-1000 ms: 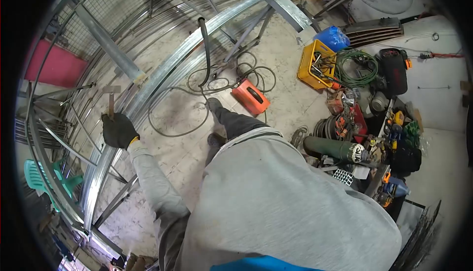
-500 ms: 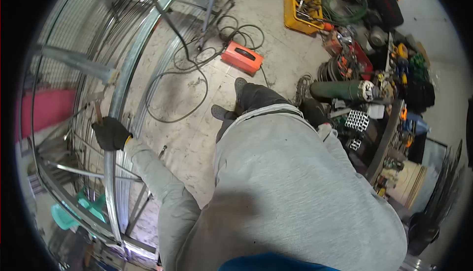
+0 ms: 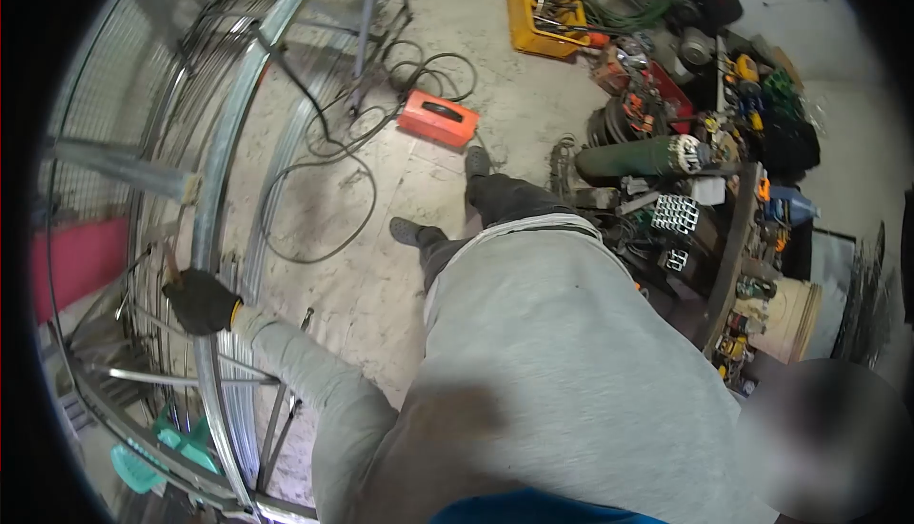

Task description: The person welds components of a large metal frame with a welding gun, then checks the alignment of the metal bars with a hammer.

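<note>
My left hand (image 3: 204,302), in a dark glove with a yellow cuff edge, is closed around the brown handle of a hammer (image 3: 172,263). The hammer's head end is blurred. This hand lies over a curved galvanized steel tube (image 3: 206,224) of a large metal frame, overlapping it in this view. A shorter square tube (image 3: 133,170) joins the frame just above the hand. My right hand is out of sight, hidden by my body in its grey shirt.
An orange welding machine (image 3: 438,119) with looped black cable (image 3: 369,202) stands on the floor ahead. To the right are a green gas cylinder (image 3: 633,160), a yellow crate (image 3: 543,31) of tools and piled equipment. A blurred round shape (image 3: 824,443) appears lower right.
The view has shifted, and my left hand with the hammer sits lower along the tube. My feet stand farther apart. The blurred round shape has appeared at lower right.
</note>
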`<act>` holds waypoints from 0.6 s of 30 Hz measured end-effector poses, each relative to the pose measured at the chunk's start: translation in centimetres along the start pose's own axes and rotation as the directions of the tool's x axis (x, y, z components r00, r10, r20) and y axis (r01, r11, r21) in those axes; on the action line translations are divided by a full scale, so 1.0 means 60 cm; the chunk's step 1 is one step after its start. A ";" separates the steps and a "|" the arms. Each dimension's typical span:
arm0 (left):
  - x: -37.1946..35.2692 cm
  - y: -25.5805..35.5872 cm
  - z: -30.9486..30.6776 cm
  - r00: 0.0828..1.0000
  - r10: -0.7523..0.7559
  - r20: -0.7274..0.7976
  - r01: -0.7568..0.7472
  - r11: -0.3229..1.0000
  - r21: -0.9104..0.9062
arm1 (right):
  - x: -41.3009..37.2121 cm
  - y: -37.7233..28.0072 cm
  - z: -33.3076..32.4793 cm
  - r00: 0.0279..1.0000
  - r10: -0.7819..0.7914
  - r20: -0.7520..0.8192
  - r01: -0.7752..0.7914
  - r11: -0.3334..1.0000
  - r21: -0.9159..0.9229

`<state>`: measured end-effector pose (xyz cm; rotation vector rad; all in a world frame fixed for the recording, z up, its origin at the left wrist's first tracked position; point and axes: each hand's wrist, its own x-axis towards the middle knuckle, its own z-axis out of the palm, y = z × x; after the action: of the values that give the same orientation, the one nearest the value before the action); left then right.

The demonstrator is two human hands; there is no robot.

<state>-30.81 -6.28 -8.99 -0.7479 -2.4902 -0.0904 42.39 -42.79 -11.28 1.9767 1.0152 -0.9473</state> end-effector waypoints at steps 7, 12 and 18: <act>0.007 -0.009 0.006 0.999 0.020 -0.038 -0.021 1.000 -0.017 | -0.048 0.027 -0.001 0.995 0.099 0.033 -0.100 0.994 0.041; 0.014 -0.022 0.026 0.999 0.021 -0.040 -0.025 0.994 -0.105 | -0.025 0.056 -0.075 0.991 0.111 -0.073 -0.104 0.990 0.093; 0.031 -0.065 0.127 0.931 0.235 -0.279 -0.211 0.971 0.115 | -0.005 0.042 -0.132 0.988 0.119 -0.095 -0.102 0.980 0.170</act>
<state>-37.80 -7.07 -14.23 -0.9074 -2.1038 -0.0128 46.66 -37.41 -6.61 2.2160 0.8968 -0.8989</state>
